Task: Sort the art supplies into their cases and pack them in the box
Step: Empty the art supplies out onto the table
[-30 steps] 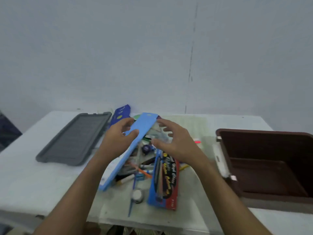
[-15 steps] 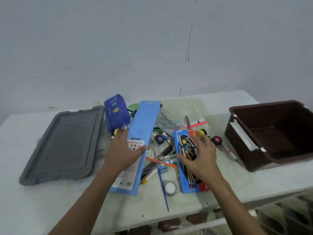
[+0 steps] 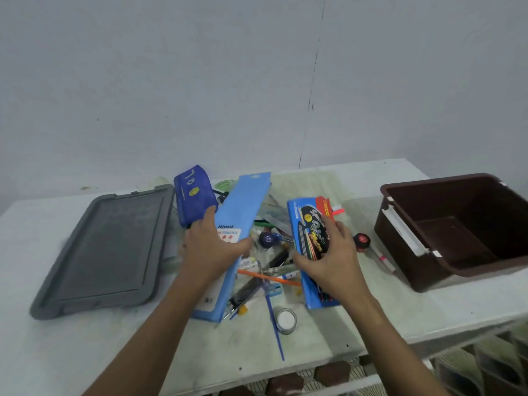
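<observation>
**Two cases in hand, loose supplies still between them**

At the centre of the frame the left hand (image 3: 213, 247) grips the long light-blue pencil case (image 3: 243, 204), thumb curled across its printed face, the case lying aslant on the tabletop (image 3: 371, 178). Just right of it, the right hand (image 3: 328, 261) holds the blue-and-red pen case (image 3: 307, 224), fingers wrapped over its dark label. Between the two cases lies a jumble of loose pens, brushes and tubes (image 3: 268, 270), with a small round pot (image 3: 285, 320) below. A dark-blue pouch (image 3: 194, 198) sits beside the left hand, a grey lid (image 3: 105, 252) fills the left of the frame, and the brown box (image 3: 457, 224) stands open at the right.

The step appears to be clearing the cases off the pile. To do it well, lift each case level so nothing slides out, set them apart from the jumble, then open one at a time.
</observation>
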